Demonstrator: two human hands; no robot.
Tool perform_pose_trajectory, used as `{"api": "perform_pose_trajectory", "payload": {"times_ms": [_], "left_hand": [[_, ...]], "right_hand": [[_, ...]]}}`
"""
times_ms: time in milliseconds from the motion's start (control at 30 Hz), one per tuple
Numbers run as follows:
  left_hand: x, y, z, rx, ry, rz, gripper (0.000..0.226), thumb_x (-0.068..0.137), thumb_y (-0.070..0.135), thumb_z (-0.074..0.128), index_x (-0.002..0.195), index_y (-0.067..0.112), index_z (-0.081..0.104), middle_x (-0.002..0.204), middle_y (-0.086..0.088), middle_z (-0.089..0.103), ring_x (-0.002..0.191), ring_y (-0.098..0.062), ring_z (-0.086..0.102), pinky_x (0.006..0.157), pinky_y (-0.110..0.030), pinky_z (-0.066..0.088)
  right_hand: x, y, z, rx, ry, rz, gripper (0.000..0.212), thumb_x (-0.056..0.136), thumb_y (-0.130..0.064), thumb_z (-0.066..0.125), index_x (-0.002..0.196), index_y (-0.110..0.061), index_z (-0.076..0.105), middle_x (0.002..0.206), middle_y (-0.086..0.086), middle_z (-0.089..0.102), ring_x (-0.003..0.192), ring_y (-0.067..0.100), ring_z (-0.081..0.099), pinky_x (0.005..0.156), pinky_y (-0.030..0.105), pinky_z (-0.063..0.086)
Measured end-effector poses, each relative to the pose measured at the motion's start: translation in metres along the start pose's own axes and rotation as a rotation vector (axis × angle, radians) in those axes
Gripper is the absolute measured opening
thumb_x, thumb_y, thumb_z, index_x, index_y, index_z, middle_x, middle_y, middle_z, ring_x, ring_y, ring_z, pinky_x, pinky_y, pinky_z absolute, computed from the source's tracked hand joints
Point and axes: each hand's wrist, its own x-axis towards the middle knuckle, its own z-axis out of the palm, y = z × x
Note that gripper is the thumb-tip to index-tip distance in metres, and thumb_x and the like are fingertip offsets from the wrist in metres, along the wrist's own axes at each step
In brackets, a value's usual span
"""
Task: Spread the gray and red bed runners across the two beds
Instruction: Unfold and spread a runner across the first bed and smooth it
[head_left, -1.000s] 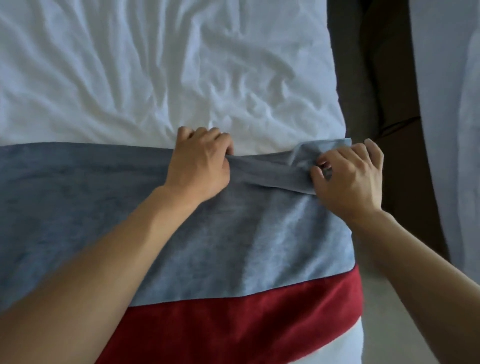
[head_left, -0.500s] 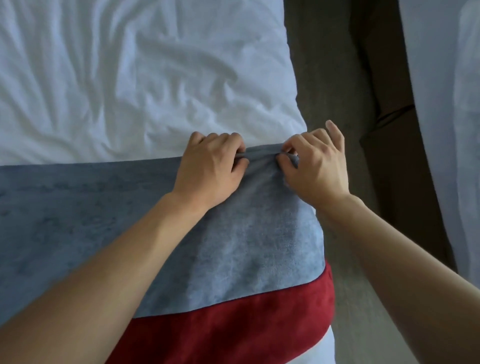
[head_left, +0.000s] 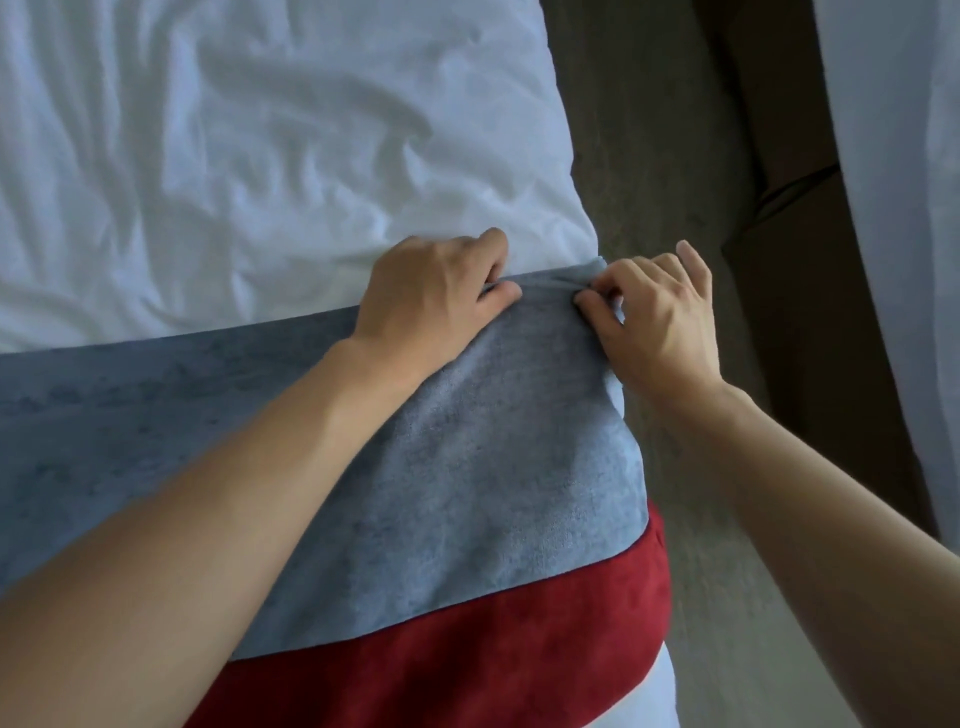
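A strip of carpet (head_left: 649, 156) runs open between the bed (head_left: 260, 130) and the second bed (head_left: 893, 208), narrowed by a dark cabinet (head_left: 810, 291).

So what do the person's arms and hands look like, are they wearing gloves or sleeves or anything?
No gloves and no sleeves in view: both forearms are bare from the frame's edge to the wrist. The left hand and the right hand are bare too, with no ring, watch or bracelet visible. The fingernails look short and unpainted.
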Motion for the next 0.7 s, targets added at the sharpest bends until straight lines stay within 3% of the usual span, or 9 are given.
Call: {"api": "perform_pose_trajectory", "payload": {"times_ms": [67,133,233,367,500,600,700], "left_hand": [[0.000,0.000,0.002,0.022,0.003,0.041,0.027,0.094,0.040,0.058,0.084,0.015,0.055,0.073,-0.001,0.060,0.068,-0.028,0.055,0.070,-0.035,0.040],[0.000,0.001,0.003,0.092,0.040,0.032,0.024,0.092,0.039,0.059,0.082,0.017,0.060,0.081,-0.002,0.059,0.077,-0.028,0.056,0.078,-0.039,0.037],[0.007,-0.001,0.001,0.181,0.085,-0.129,0.018,0.087,0.041,0.058,0.084,0.025,0.066,0.092,0.004,0.060,0.092,-0.025,0.054,0.083,-0.038,0.026],[0.005,0.012,0.005,0.111,0.169,-0.073,0.024,0.086,0.029,0.057,0.108,0.020,0.063,0.113,-0.003,0.059,0.107,-0.027,0.055,0.085,-0.039,0.031],[-0.027,0.034,0.021,0.096,0.011,0.118,0.048,0.093,0.027,0.048,0.140,0.015,0.051,0.154,-0.010,0.038,0.145,-0.028,0.032,0.113,-0.046,0.025],[-0.038,0.006,0.020,0.199,-0.137,0.040,0.061,0.098,0.040,0.040,0.154,0.019,0.030,0.164,-0.012,0.018,0.152,-0.029,0.012,0.122,-0.051,0.010],[-0.038,-0.018,0.015,0.234,-0.171,-0.015,0.066,0.099,0.046,0.032,0.158,0.017,0.019,0.165,-0.014,0.011,0.153,-0.029,0.005,0.122,-0.053,0.005]], "right_hand": [[0.002,0.007,0.005,-0.024,-0.023,0.028,0.025,0.098,-0.035,0.053,0.086,-0.016,0.063,0.088,0.001,0.066,0.097,0.027,0.058,0.119,0.047,0.019],[0.007,0.013,0.007,-0.042,-0.097,0.114,0.023,0.098,-0.031,0.049,0.089,-0.016,0.064,0.097,0.005,0.066,0.102,0.030,0.056,0.119,0.051,0.021],[0.004,0.020,0.004,0.008,-0.179,0.260,0.020,0.099,-0.028,0.047,0.098,-0.017,0.064,0.109,0.006,0.064,0.109,0.029,0.055,0.119,0.052,0.021],[-0.007,-0.001,-0.011,0.186,0.102,0.262,0.022,0.095,-0.026,0.049,0.111,-0.016,0.061,0.113,0.003,0.061,0.106,0.021,0.054,0.109,0.045,0.036],[-0.014,-0.047,-0.003,0.234,0.107,0.094,0.038,0.092,-0.027,0.059,0.127,-0.013,0.058,0.128,0.004,0.058,0.118,0.024,0.054,0.107,0.050,0.038],[-0.015,-0.051,0.007,0.227,0.048,0.188,0.043,0.093,-0.031,0.060,0.132,-0.013,0.056,0.134,0.003,0.056,0.123,0.024,0.052,0.110,0.046,0.035],[-0.015,-0.044,0.007,0.238,0.053,0.267,0.043,0.095,-0.031,0.059,0.132,-0.010,0.056,0.134,0.007,0.056,0.120,0.027,0.053,0.108,0.041,0.037]]}}
